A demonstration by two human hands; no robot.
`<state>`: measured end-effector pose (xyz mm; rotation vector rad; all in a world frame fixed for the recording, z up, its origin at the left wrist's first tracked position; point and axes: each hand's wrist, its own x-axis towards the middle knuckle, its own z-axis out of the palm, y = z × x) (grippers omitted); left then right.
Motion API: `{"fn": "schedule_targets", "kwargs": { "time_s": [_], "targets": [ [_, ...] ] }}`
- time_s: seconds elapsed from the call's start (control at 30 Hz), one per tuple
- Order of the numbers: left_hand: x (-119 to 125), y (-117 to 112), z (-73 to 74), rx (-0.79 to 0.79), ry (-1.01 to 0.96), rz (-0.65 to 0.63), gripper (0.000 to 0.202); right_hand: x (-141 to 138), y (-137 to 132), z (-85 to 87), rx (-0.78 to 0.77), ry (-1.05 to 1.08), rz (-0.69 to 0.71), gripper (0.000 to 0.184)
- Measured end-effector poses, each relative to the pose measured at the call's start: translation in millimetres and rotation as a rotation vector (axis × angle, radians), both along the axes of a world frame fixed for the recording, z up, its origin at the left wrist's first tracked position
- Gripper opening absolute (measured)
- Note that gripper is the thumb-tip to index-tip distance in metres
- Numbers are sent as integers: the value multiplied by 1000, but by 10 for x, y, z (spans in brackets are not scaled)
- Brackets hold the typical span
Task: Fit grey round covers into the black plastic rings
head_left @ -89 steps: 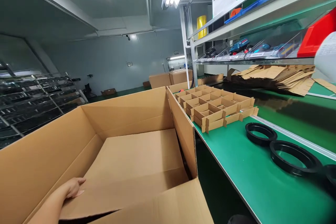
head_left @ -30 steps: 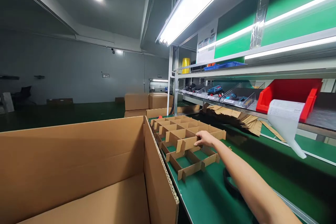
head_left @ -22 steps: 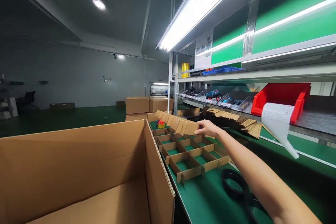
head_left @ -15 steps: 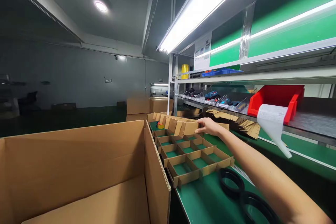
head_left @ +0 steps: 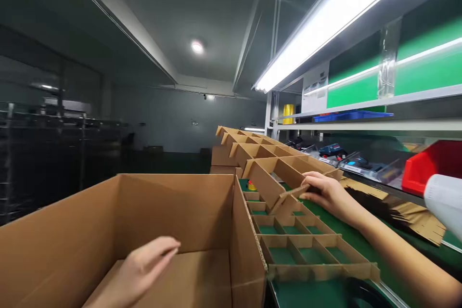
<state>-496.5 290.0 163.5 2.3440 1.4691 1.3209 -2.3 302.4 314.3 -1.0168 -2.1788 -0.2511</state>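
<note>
My right hand point(head_left: 327, 195) is closed on the near edge of a cardboard divider grid point(head_left: 265, 166), which is raised and tilted above the bench. Beneath it, a second cardboard divider grid point(head_left: 317, 237) lies flat on the green bench top, its square cells showing the green through them. My left hand point(head_left: 146, 262) hangs over the inside of a large open cardboard box point(head_left: 176, 187); it holds nothing, its fingers stretched out and the thumb slightly apart. Some blur softens this hand. The box's floor shows bare brown cardboard.
A black ring point(head_left: 366, 293) lies at the bench's near end. A roll of tape point(head_left: 251, 185) sits by the far left edge. Along the right runs a shelf with a red bin point(head_left: 429, 166) and power tools point(head_left: 332, 149). Flat cardboard pieces point(head_left: 415, 216) are stacked under it.
My right hand has lifted the upper divider grid off the lower one and tilted it up. My left hand has come into view over the box. The view has swung left.
</note>
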Motion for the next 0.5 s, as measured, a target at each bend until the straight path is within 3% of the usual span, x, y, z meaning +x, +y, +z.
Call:
{"fn": "schedule_targets", "kwargs": {
  "time_s": [0.07, 0.13, 0.2, 0.23, 0.3, 0.4, 0.5],
  "targets": [
    [-279, 65, 608, 11, -200, 214, 41, -102, -95, -48, 94, -21, 24, 24],
    [-595, 47, 1241, 18, -468, 307, 55, -222, -169, -152, 189, -42, 82, 17],
    [-931, -105, 1844, 25, -755, 219, 72, -368, -243, -293, 286, -43, 141, 12],
    [-1094, -242, 2119, -9, -771, 88, 79, -450, -288, -369, 334, -30, 172, 11],
    [-1383, -629, 2593, -55, -769, -41, 86, -622, -398, -521, 409, 2, 242, 13],
    [-1679, -1379, 3062, -96, -711, -19, 98, -862, -583, -704, 442, 15, 340, 21],
    [-1847, -2117, 3213, -60, -599, 204, 110, -1058, -716, -802, 430, 1, 398, 25]
  ]
}}
